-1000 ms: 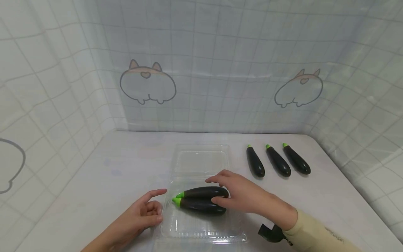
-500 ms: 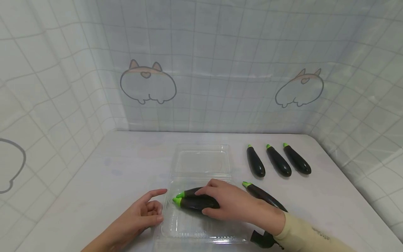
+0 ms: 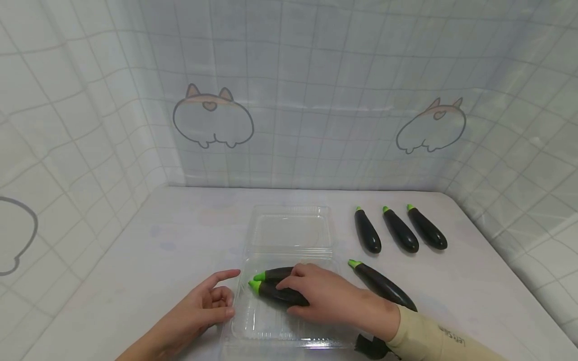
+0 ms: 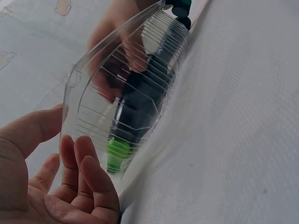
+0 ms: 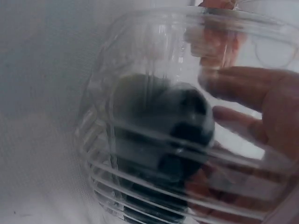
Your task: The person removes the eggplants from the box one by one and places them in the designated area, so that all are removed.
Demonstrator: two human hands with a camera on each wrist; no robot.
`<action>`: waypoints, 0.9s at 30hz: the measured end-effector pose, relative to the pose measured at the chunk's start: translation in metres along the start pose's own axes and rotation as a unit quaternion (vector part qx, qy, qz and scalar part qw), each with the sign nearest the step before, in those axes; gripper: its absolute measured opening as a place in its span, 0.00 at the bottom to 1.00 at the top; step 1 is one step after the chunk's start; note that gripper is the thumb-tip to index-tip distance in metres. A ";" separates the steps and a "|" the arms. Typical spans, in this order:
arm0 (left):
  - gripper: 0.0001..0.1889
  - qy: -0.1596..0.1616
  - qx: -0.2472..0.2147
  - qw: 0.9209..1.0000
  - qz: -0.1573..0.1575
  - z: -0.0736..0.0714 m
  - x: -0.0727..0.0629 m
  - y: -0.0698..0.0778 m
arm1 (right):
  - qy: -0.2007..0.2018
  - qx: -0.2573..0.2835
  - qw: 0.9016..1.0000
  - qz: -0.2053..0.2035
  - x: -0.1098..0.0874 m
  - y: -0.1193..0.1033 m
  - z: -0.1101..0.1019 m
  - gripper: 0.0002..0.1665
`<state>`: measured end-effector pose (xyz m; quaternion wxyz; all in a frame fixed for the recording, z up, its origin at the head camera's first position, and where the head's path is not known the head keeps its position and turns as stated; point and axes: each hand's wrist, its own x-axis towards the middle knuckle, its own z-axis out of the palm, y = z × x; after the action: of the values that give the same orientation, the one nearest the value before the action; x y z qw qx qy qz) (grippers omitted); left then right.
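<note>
Two dark eggplants with green stems lie side by side in a clear plastic clamshell container [image 3: 259, 323]. My right hand [image 3: 325, 293] covers their right ends, its fingers curled over the near eggplant [image 3: 277, 295]. The far eggplant [image 3: 276, 274] is partly hidden behind that hand. At the container's left edge is my left hand [image 3: 205, 306], index finger extended along the rim and the other fingers loosely bent. In the left wrist view, its fingertips touch or nearly touch the clear wall. The right wrist view is blurred, showing dark eggplant ends through the plastic.
The container's lid [image 3: 291, 230] lies folded back behind it. A loose eggplant [image 3: 384, 286] rests right of the container, partly behind the forearm. Farther back on the white table [image 3: 180, 240] are three more, including the leftmost eggplant [image 3: 368, 231]. Grid-patterned cloth walls enclose the table.
My right hand has moved left and slightly toward me over the eggplants, its fingers closing around the near one. Its arm's shift has uncovered the loose eggplant at right. My left hand stays put.
</note>
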<state>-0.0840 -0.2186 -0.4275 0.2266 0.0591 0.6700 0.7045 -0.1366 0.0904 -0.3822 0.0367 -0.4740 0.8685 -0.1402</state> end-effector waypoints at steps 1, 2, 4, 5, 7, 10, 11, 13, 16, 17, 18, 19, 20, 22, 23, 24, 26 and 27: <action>0.40 -0.001 0.000 1.000 0.001 0.000 0.000 0.000 | -0.002 -0.002 1.000 -0.002 0.000 0.000 0.000 0.25; 0.40 -0.001 0.000 1.000 0.001 0.000 0.000 0.000 | -0.005 -0.004 1.000 -0.003 0.000 0.000 0.001 0.24; 0.40 -0.002 -0.001 1.000 0.001 -0.001 0.000 0.000 | -0.011 -0.007 1.000 -0.003 0.001 0.000 0.001 0.24; 0.40 -0.002 -0.001 1.000 0.001 -0.001 0.000 0.000 | -0.014 -0.009 1.000 -0.004 0.001 0.000 0.001 0.24; 0.40 -0.002 -0.001 1.000 0.001 -0.001 0.000 -0.001 | -0.021 -0.007 1.000 -0.003 0.001 0.000 0.001 0.24; 0.40 -0.004 -0.004 1.000 0.002 -0.001 0.000 -0.001 | -0.029 0.002 1.000 -0.004 0.001 -0.001 -0.001 0.24; 0.40 -0.006 -0.005 1.000 0.004 -0.001 0.000 -0.001 | -0.032 0.004 0.999 -0.005 0.000 -0.001 -0.002 0.23; 0.40 -0.010 -0.007 1.000 0.007 -0.001 0.000 -0.001 | -0.038 0.006 0.999 -0.007 0.000 -0.002 -0.003 0.22; 0.40 -0.013 -0.007 1.000 0.012 -0.001 -0.001 -0.001 | -0.046 0.001 0.999 -0.013 0.000 -0.003 -0.003 0.23; 0.40 -0.013 -0.007 1.000 0.013 -0.001 -0.001 -0.001 | -0.048 0.000 0.999 -0.015 0.000 -0.003 -0.003 0.23; 0.40 -0.013 -0.005 1.000 0.013 -0.001 -0.001 -0.001 | -0.049 -0.001 0.999 -0.017 0.001 -0.004 -0.003 0.24; 0.40 -0.012 -0.005 1.000 0.012 -0.002 -0.001 -0.001 | -0.051 -0.002 0.999 -0.019 0.001 -0.004 -0.003 0.25; 0.40 -0.012 -0.004 1.000 0.010 -0.002 -0.001 -0.001 | -0.049 -0.004 0.999 -0.022 0.001 -0.005 -0.002 0.26; 0.40 -0.010 -0.002 1.000 0.007 -0.002 0.000 -0.001 | -0.045 -0.006 0.999 -0.028 0.000 -0.005 -0.002 0.27; 0.40 -0.008 -0.001 1.000 0.004 -0.002 0.000 -0.001 | -0.043 -0.008 0.999 -0.032 0.000 -0.006 -0.001 0.27; 0.40 -0.007 0.000 1.000 0.003 -0.002 0.000 -0.001 | -0.040 -0.011 0.999 -0.035 0.000 -0.006 -0.001 0.27; 0.40 -0.006 0.000 1.000 0.001 -0.002 0.001 0.000 | -0.035 -0.014 0.999 -0.039 0.000 -0.006 0.000 0.27; 0.40 -0.007 0.000 1.000 0.000 -0.002 0.001 0.000 | -0.035 -0.012 0.999 -0.039 0.000 -0.006 0.000 0.27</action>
<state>-0.0856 -0.2198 -0.4279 0.2308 0.0639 0.6682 0.7044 -0.1312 0.0873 -0.3802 0.0560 -0.5123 0.8494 -0.1139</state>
